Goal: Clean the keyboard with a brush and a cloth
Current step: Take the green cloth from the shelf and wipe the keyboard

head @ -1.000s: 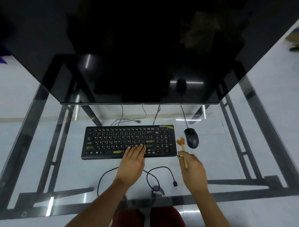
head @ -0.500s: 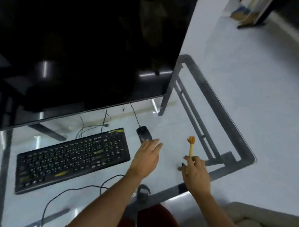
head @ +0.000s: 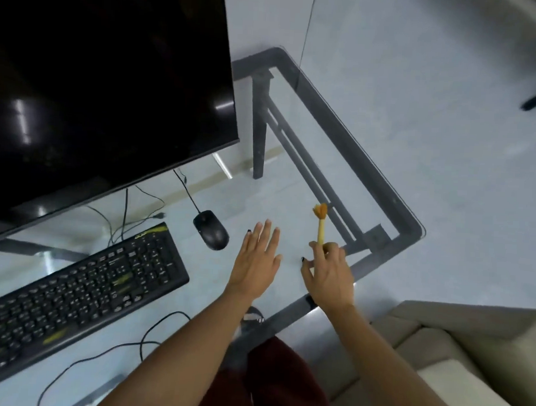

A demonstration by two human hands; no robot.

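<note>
A black keyboard with yellow marks lies at the left on the glass table, tilted in the view. My right hand grips a small brush with a pale handle and orange bristles pointing up, over the table's right part. My left hand hovers flat with fingers spread, to the right of the keyboard and just below the mouse, holding nothing. No cloth is in view.
A black mouse sits right of the keyboard. A large dark monitor fills the upper left. Cables run over the glass near its front edge. A beige sofa stands at the lower right.
The view has swung to the right, so the keyboard now sits at the left. My left hand came off the keyboard and moved right past it. The brush moved right with my right hand.
</note>
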